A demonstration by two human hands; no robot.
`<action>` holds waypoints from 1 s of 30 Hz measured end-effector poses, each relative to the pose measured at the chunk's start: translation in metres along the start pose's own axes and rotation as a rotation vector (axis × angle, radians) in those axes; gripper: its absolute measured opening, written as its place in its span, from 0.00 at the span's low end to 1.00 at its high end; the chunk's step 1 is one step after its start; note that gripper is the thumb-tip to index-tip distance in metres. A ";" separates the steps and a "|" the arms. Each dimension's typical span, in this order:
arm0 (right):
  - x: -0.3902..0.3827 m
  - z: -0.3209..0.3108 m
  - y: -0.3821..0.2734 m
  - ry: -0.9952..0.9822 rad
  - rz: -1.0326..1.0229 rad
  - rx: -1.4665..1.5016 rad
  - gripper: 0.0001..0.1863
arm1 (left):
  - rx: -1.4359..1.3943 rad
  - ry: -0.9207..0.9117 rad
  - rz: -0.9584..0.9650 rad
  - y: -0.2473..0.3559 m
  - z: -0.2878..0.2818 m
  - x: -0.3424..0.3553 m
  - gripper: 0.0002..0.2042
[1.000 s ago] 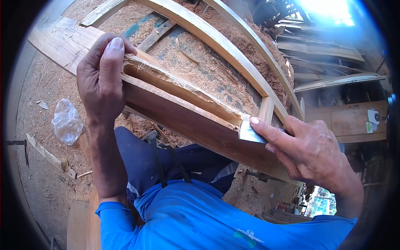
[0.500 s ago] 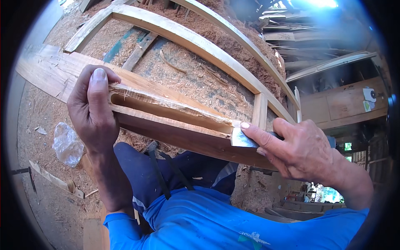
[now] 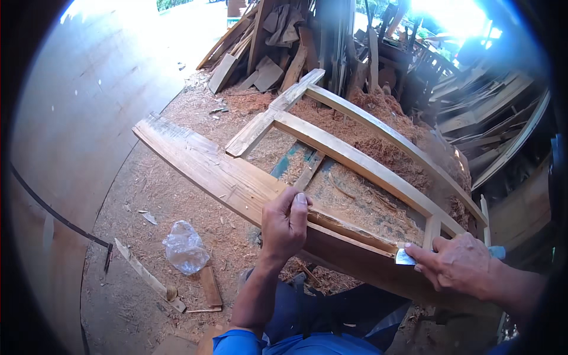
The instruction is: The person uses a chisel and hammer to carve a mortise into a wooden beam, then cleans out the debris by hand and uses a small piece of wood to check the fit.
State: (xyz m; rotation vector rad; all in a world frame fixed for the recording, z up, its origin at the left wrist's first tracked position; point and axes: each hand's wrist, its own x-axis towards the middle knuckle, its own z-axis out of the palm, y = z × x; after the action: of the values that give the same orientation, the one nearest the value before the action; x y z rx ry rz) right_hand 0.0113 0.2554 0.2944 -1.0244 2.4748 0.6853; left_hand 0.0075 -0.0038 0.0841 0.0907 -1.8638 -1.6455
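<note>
I have the left hand (image 3: 284, 226) gripping the left end of the slotted wooden piece (image 3: 352, 233), thumb uppermost, and the right hand (image 3: 460, 264) grasping a wide-bladed chisel (image 3: 404, 257), forefinger on the metal, its edge at the slot's right end. I see the piece along the near side of a curved wooden frame (image 3: 355, 151); a crumpled clear plastic bag (image 3: 185, 248) lies left on the sawdust-strewn floor (image 3: 229, 241).

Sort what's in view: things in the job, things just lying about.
In the job:
slotted wood, left hand on it
blade, in right hand
perhaps the frame

Lying about:
plastic bag
curved strip
brown offcut
</note>
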 end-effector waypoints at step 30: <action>-0.288 0.578 0.061 1.591 0.404 2.017 0.21 | 0.339 -0.324 0.558 0.158 0.146 -0.054 0.16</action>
State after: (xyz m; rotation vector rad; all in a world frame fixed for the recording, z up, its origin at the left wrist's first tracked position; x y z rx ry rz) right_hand 0.2458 0.7773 -0.0107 0.1140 2.1602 -2.8920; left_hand 0.0337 0.1813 0.2047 -0.5368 -2.1389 -0.9974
